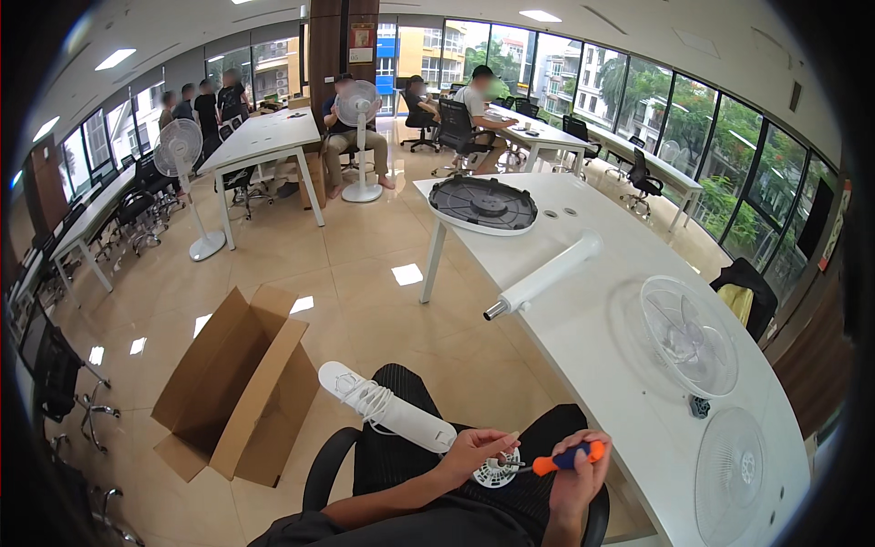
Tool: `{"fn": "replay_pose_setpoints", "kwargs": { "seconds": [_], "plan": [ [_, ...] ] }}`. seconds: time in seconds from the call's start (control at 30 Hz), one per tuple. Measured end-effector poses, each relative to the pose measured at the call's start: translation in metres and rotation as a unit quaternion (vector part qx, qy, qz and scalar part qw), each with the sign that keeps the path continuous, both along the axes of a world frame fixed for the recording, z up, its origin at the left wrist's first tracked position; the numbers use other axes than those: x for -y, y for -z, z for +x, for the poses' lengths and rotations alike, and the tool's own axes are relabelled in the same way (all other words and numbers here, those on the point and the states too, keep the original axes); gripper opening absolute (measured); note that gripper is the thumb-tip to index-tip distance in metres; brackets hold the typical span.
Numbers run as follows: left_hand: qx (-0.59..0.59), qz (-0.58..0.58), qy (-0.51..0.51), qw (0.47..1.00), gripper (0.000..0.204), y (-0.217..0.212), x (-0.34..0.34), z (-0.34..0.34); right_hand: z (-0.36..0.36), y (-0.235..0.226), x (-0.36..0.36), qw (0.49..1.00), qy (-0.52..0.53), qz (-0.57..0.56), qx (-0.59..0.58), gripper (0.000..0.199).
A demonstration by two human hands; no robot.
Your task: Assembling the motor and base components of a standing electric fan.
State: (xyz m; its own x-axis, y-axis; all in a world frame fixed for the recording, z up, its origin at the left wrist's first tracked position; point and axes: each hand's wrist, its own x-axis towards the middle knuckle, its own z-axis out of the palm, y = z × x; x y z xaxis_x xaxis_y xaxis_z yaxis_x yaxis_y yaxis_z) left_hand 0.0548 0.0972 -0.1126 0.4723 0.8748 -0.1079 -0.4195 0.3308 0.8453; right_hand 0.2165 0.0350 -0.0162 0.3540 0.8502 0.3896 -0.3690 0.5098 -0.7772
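Two hands, one screwdriver and one white fan body are shown at the lap. On the white table (629, 273) at the right, one dark oval base (483, 204), one white pole (547, 273) with a bare metal end, one round guard (689, 337) with translucent blades, one small dark knob (699, 407) and one second guard (732, 474) are laid out. One open cardboard box (241, 387) is set on the floor, and two assembled stand fans (360, 105) are seen farther back. Seven other people are counted in the room.

The fan body (415, 424) is rested slantwise across the thighs; it is smooth, elongated and rounded at its far end, with a white cord (372, 401) bundled over it. At its near end, a round slotted housing (494, 474) is seen. The screwdriver (570, 457), orange and dark blue, is gripped by the right hand (574, 488) and directed leftward at the housing. The fingertips of the left hand (469, 458) are gathered beside the housing; what is pinched there cannot be told.
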Motion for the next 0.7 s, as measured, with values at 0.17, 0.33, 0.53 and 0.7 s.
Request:
{"fn": "replay_pose_setpoints", "kwargs": {
  "seconds": [0.17, 0.33, 0.53, 0.7],
  "plan": [
    [0.071, -0.091, 0.020, 0.993, 0.030, -0.008, 0.007, 0.007, -0.003, -0.001, 0.001, 0.996, 0.046, 0.079, 0.011, 0.026],
    [0.115, -0.162, -0.012, 0.980, 0.030, -0.008, 0.004, 0.002, -0.002, -0.001, 0.002, 0.991, 0.076, 0.106, 0.019, 0.023],
    [0.142, -0.170, 0.002, 0.975, 0.028, -0.002, 0.006, 0.003, 0.000, -0.001, 0.004, 0.984, 0.107, 0.142, 0.001, 0.025],
    [0.224, -0.167, 0.012, 0.960, 0.026, -0.001, 0.006, 0.002, -0.005, -0.002, 0.006, 0.983, 0.118, 0.138, -0.008, 0.027]
  ]
}}
